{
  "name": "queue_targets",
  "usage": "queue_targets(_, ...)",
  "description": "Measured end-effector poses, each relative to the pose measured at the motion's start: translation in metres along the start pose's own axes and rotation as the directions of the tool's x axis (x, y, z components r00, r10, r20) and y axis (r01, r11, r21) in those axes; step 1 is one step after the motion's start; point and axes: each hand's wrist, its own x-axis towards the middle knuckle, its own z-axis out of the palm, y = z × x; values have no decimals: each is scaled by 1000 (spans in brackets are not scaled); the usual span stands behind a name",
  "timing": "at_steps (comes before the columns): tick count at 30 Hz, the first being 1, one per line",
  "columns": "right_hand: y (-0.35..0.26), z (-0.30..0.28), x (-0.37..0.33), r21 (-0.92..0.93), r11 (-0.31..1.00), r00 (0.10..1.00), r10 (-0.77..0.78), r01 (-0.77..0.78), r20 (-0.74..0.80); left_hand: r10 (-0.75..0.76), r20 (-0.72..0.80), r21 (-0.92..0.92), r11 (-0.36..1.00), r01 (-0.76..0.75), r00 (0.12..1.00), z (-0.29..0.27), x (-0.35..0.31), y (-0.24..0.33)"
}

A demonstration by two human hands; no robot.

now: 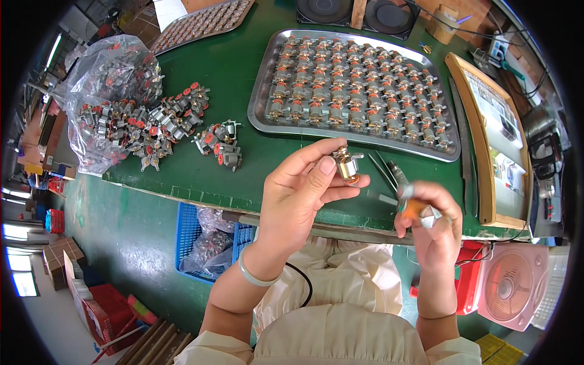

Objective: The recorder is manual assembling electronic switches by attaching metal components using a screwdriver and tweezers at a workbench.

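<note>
My left hand (pixel 304 182) pinches a small shiny metal component (pixel 347 165) with a round body and prongs, just above the table's near edge. To its right, my right hand (pixel 435 219) is closed round an orange-handled tool (pixel 415 210) with a silvery end; motion blurs it, so I cannot tell its kind. Tweezers (pixel 384 170) lie on the table between the hands, beyond them. Behind the hands, a metal tray (pixel 263 115) carries rows of similar components. A loose pile of components (pixel 176 115) spreads over the table to the left.
A clear plastic bag (pixel 82 91) of components slumps at the table's left edge. A second filled tray (pixel 201 24) sits at far left. On the right lies a wooden frame (pixel 486 207). Below are a blue crate (pixel 185 237) and a pink box fan (pixel 511 286).
</note>
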Motion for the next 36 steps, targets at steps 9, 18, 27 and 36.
queue_targets(9, 7, 7, 10, 172, 985, 997, -37, 26, 65, 18, -24, -60, 998, -19, 1000, 3, 1, -1)
queue_targets(18, 8, 33, 13, 18, 990, 986, 140, -143, 89, 367, -8, 282, 893, -350, 930, 11, -5, -4)
queue_targets(27, 18, 40, 14, -88, 996, 999, -34, 33, -14, 607, -43, 473, 712, -519, 794, 18, -3, -15)
queue_targets(36, 13, 41, 19, 45, 999, 1000, 27, -28, 6, 617, -55, 522, 688, -505, 785, 22, -3, -14)
